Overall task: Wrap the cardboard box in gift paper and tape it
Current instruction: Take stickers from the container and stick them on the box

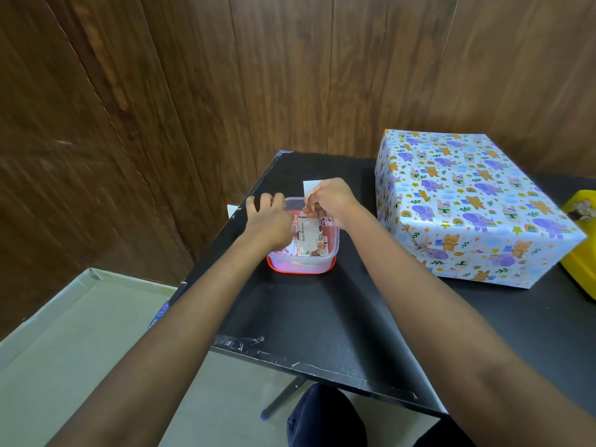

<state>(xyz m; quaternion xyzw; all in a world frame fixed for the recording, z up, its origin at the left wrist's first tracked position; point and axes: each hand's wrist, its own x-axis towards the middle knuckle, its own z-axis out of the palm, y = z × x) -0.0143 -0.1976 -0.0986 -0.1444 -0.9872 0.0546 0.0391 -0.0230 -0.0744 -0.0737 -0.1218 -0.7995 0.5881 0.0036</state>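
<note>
The box (464,201) stands on the right of the black table (316,311), fully covered in white gift paper printed with elephants, bears and rainbows. To its left sits a clear plastic tub (332,253) with a red base, holding several small gift cards. My left hand (267,214) rests on the tub's far left rim with fingers spread. My right hand (329,198) is over the tub and pinches the top of a white floral card (311,237) reading "Best Wishes".
A yellow object (580,250) lies at the right edge, touching the wrapped box. White paper slips (311,185) lie behind the tub. Wood-panel walls close in behind and left. The table's front edge (322,362) is scuffed; my knee shows below it.
</note>
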